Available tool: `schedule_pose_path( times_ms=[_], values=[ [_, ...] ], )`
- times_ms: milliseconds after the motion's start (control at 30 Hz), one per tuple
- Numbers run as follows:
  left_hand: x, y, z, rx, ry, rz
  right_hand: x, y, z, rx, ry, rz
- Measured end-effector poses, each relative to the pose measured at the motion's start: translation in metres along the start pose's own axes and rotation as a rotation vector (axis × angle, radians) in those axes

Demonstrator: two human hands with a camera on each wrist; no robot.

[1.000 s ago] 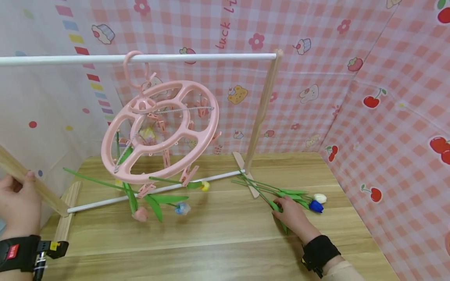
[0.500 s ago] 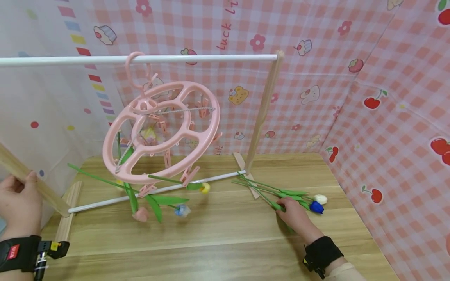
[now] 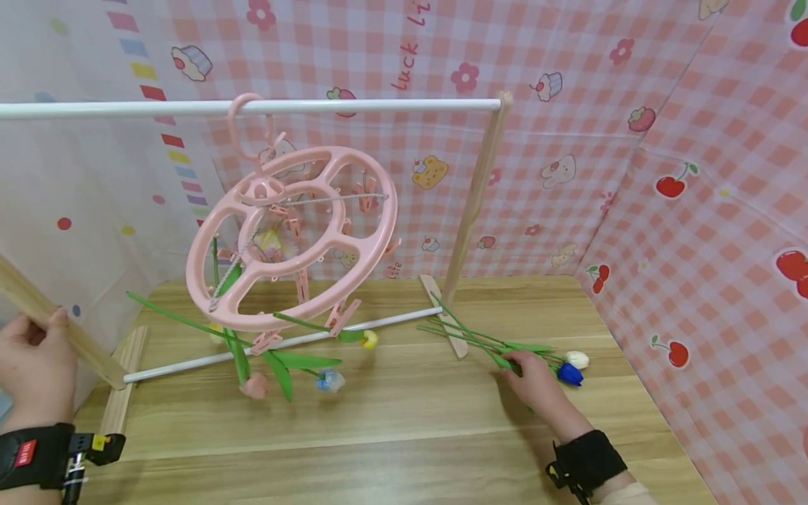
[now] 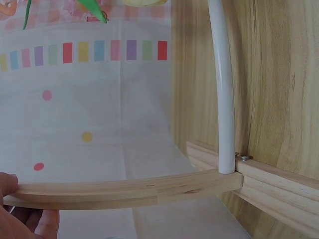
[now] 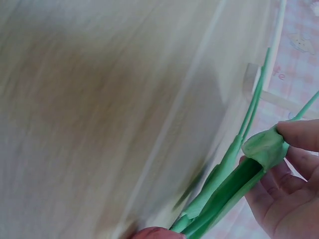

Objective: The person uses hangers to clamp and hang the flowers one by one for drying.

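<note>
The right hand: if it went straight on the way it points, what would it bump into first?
The right hand would probably brush the loose green stems first. It may be high enough to pass over them; then the wooden post looks next, though depth is unclear.

Glossy plastic hanger (image 3: 358,244), matt wooden post (image 4: 124,193)

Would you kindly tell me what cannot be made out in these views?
Head view: the held flower's bloom, hidden by the right hand; the top of the left wooden post, cut off by the left edge.
Left wrist view: most of the left hand, cut off at the lower left.
Right wrist view: the reddish shape, cut off below.
</note>
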State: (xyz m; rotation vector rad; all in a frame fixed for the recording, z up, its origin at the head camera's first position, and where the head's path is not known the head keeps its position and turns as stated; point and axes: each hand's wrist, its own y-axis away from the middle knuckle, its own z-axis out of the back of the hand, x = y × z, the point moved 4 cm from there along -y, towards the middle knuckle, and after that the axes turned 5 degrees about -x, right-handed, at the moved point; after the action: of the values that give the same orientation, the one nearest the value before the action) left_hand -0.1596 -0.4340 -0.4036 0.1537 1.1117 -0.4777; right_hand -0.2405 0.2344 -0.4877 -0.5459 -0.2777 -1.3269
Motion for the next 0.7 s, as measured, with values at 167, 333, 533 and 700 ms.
schedule_pose_path(
  times_ms=[167,333,533,700],
  values=[
    [0.002,-0.001,-0.001,-0.007,-0.007,0.005,0.005,0.000,0.003,-0.024,-0.026,-0.019],
    [0.006,-0.005,-0.001,0.003,-0.005,0.012,0.012,-0.001,0.007,-0.060,-0.073,-0.019],
    [0.013,-0.010,0.000,0.014,-0.020,0.027,0.022,-0.002,0.008,-0.102,-0.158,-0.007],
    [0.014,-0.011,-0.001,0.027,-0.015,0.044,0.028,-0.001,0.011,-0.124,-0.196,0.005]
  ],
)
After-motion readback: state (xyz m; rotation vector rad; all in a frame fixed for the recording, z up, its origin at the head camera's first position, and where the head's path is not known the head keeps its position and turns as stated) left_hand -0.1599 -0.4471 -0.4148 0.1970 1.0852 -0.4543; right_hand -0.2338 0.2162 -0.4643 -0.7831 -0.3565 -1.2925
